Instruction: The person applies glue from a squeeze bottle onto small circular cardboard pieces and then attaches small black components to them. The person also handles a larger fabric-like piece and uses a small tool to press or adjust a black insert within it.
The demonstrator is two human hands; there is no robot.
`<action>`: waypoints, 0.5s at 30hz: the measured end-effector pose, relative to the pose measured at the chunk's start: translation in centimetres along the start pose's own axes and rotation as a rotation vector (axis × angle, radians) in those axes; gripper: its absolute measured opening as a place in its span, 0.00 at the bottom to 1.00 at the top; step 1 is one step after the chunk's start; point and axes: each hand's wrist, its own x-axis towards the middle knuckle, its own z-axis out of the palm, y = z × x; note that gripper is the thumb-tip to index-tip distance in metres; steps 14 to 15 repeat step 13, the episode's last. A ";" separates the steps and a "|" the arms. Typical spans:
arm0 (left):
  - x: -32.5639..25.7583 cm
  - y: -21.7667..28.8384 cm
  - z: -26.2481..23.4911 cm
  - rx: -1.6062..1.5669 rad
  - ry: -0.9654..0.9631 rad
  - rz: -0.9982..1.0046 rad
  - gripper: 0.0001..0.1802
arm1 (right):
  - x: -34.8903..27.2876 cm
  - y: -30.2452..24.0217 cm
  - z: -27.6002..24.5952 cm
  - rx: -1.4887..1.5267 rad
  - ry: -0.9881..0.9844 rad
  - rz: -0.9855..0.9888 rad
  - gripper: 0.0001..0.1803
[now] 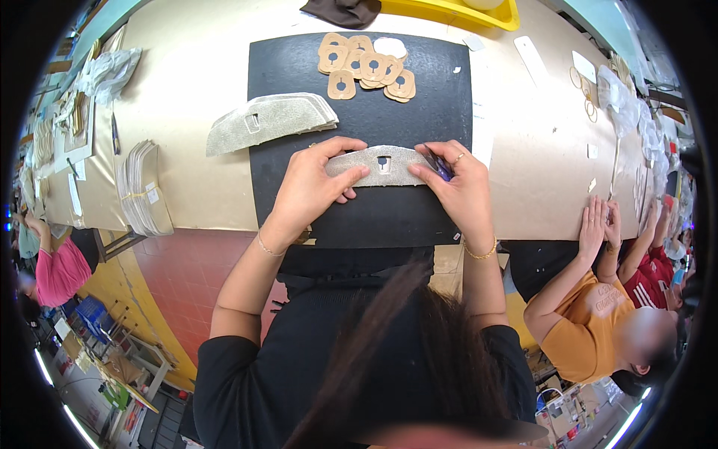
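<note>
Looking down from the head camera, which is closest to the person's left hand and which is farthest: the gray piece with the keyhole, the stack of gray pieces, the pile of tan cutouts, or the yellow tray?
From the left hand:
1. Gray keyhole piece, under its fingers, touching.
2. Stack of gray pieces, just above the hand, on the mat's left edge.
3. Pile of tan cutouts, farther up the mat, to the right.
4. Yellow tray, at the table's far edge.

Both forearms reach forward from the lower edge, bare below black sleeves. Left hand (310,187) lies palm down, fingers curled, thumb stretched inward. Right hand (456,187) mirrors it, fingertips pressed down. Bracelets on both wrists.
</note>
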 end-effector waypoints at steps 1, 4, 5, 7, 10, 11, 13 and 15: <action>0.0 0.0 0.0 0.014 0.007 0.019 0.17 | 0.0 0.0 0.1 -0.007 0.006 -0.006 0.14; 0.1 0.0 0.0 0.027 0.011 0.020 0.17 | 0.1 -0.1 0.2 -0.037 0.008 -0.013 0.13; 0.1 -0.1 0.0 0.016 0.012 0.018 0.17 | 0.1 -0.1 0.2 -0.052 0.008 -0.021 0.13; 0.0 -0.1 0.0 0.022 0.018 0.024 0.17 | 0.2 0.0 0.2 -0.048 0.014 -0.030 0.13; 0.1 -0.1 0.0 0.024 0.012 0.015 0.16 | 0.3 0.0 0.3 -0.049 0.015 -0.037 0.13; 0.1 -0.1 0.0 0.020 0.009 0.010 0.17 | 0.3 0.0 0.2 -0.055 0.016 -0.035 0.13; 0.1 -0.1 0.0 0.027 0.005 0.003 0.17 | 0.4 0.0 0.2 -0.057 0.011 -0.036 0.14; 0.1 -0.1 0.0 0.027 0.005 0.003 0.17 | 0.4 0.0 0.2 -0.057 0.011 -0.036 0.14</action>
